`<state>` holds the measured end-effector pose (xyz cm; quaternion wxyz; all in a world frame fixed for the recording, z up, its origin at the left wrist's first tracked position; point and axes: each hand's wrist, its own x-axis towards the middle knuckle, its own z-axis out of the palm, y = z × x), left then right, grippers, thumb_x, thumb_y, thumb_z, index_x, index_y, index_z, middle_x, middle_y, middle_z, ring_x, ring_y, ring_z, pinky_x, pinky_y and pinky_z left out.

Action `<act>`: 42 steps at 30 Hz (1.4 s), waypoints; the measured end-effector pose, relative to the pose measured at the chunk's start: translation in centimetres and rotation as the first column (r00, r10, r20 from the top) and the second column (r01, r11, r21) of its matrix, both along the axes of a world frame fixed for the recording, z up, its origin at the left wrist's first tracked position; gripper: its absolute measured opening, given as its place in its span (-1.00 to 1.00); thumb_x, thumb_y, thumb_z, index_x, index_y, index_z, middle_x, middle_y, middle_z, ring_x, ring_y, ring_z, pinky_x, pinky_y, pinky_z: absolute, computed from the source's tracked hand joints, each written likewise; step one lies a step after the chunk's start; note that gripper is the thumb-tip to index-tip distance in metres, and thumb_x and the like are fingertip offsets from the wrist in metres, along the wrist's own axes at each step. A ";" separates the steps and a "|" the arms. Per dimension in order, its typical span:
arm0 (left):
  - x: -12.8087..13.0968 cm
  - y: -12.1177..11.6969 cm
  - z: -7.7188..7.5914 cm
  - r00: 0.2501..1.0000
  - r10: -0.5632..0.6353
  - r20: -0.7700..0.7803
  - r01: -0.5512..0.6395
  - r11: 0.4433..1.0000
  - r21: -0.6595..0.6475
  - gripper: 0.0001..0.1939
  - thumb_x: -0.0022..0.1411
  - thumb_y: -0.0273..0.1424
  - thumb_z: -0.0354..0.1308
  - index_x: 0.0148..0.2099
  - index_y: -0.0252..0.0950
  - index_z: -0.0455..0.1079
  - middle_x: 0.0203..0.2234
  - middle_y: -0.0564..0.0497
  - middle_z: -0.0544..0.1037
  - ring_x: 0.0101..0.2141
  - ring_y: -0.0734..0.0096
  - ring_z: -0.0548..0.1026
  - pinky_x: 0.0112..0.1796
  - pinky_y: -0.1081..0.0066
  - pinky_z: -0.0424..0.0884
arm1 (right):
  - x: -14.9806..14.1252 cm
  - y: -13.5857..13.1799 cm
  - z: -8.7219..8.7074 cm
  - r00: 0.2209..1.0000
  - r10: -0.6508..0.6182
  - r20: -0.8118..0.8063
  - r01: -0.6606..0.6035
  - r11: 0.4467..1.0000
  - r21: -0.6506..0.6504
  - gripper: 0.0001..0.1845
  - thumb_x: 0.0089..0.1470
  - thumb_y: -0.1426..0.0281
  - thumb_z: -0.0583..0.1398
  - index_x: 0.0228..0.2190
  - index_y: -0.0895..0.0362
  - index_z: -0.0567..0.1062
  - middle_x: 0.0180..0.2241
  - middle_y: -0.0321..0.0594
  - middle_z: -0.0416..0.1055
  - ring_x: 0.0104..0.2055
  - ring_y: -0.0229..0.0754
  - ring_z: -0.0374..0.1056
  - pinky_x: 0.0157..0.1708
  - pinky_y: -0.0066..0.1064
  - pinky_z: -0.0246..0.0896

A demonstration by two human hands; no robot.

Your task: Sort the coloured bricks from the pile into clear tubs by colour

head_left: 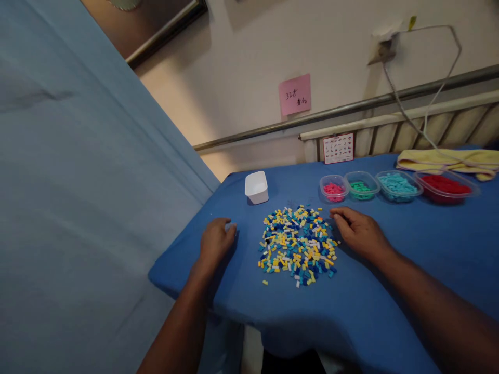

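A spread pile of small building bricks [296, 241] in yellow, cream, teal, dark blue and white lies on the blue cloth. My left hand [217, 240] rests on the cloth left of the pile, apart from it. Its thumb and forefinger stand a little apart with nothing visible between them; the other fingers are partly hidden. At the pile's right edge is my right hand [362, 232], its fingers stretched toward the bricks and its thumb apart. I see nothing held in it. Whether its fingertips touch a brick, I cannot tell.
Behind the pile stands a white tub [257, 195]. Clear containers hold pink [334, 192], green [362, 190], light blue [398, 187] and red pieces [446, 188]. A yellow cloth [448, 161] lies behind them. A picture card [338, 148] leans by the radiator [413, 127]. A blue curtain [78, 182] hangs left.
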<state>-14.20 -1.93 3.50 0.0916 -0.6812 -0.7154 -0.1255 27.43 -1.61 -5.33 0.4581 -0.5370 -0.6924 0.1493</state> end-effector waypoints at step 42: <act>11.0 -12.7 -3.0 0.866 -0.456 0.205 0.457 0.888 0.043 -0.69 0.39 -0.36 0.15 0.14 -0.24 0.44 0.16 -0.22 0.49 0.09 0.06 0.54 0.07 0.07 0.54 | 8.1 -6.7 -1.6 0.846 -0.268 -0.461 0.185 0.958 -0.219 -0.04 0.05 0.06 0.32 0.36 0.18 0.23 0.18 0.18 0.46 0.02 0.12 0.55 -0.02 -0.06 0.52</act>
